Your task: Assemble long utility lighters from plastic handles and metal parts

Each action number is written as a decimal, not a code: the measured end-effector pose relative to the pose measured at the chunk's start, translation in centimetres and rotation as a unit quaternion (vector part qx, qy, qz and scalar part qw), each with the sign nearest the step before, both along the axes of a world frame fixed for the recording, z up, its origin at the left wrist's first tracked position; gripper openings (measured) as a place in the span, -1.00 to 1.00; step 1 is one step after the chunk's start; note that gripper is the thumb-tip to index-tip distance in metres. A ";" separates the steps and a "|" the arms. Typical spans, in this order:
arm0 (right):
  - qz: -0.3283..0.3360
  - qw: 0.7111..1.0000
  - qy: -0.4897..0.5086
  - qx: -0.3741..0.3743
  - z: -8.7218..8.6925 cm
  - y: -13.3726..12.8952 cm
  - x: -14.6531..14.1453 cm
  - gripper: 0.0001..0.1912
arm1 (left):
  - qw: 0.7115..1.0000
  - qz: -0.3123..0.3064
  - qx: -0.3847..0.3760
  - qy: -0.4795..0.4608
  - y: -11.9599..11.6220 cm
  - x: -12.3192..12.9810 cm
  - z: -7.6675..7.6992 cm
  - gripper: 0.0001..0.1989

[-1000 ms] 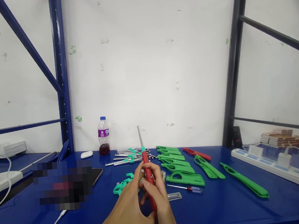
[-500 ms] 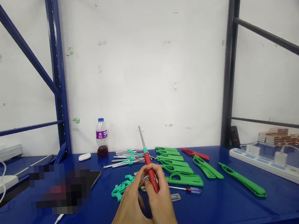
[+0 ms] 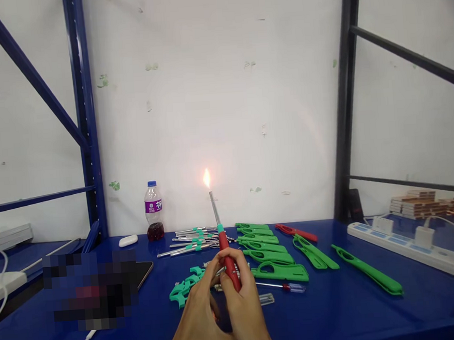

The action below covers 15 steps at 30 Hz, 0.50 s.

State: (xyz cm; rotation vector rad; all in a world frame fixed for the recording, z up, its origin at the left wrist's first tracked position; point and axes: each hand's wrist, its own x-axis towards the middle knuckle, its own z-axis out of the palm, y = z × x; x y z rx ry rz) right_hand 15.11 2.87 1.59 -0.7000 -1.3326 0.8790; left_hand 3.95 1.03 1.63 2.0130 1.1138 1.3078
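Observation:
A red long-necked lighter [image 3: 229,260] points up and away at the centre, with a flame [image 3: 207,178] at the tip of its metal tube. My left hand [image 3: 201,309] and my right hand [image 3: 241,298] are both closed round its red body. Beyond them lie several metal lighter tubes [image 3: 193,239] with teal collars. Teal plastic pieces [image 3: 184,287] lie left of my hands. Several green lighter casings [image 3: 281,272] and a red casing [image 3: 297,233] are to the right. A screwdriver [image 3: 285,287] lies beside my right hand, near a small clear part [image 3: 266,299].
A bottle [image 3: 154,211] and a white case [image 3: 128,241] stand at the back left, near a phone [image 3: 143,271] with a cable. A white power strip [image 3: 407,248] lies at the right. Blue [image 3: 87,123] and dark [image 3: 347,104] rack posts flank the blue table [image 3: 319,319].
A flame has appeared at the tip of the lighter. Both hands keep their hold on it, and the view has shifted slightly.

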 end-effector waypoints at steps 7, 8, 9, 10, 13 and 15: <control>0.004 1.000 0.004 -0.001 0.0 0.0 -0.1 -0.75 | 1.000 0.000 -0.006 -0.005 0.2 0.1 0.2 0.29; 0.009 1.000 0.007 -0.005 0.0 -0.1 -0.1 -0.74 | 1.000 -0.007 -0.011 -0.010 0.1 0.1 0.3 0.32; 0.016 1.000 0.014 -0.012 0.0 -0.2 -0.1 -0.73 | 1.000 -0.014 -0.020 -0.017 0.0 0.1 0.4 0.34; 0.024 0.999 0.023 -0.019 0.0 -0.4 -0.2 -0.71 | 0.999 -0.023 -0.033 -0.027 -0.1 0.1 0.4 0.36; 0.043 0.998 0.040 -0.037 0.3 -0.7 -0.3 -0.61 | 0.992 -0.054 -0.084 -0.077 -0.5 0.1 0.4 0.41; 0.060 0.996 0.042 -0.058 0.6 -0.8 -0.3 -0.54 | 0.986 -0.067 -0.107 -0.106 -0.7 0.2 0.4 0.43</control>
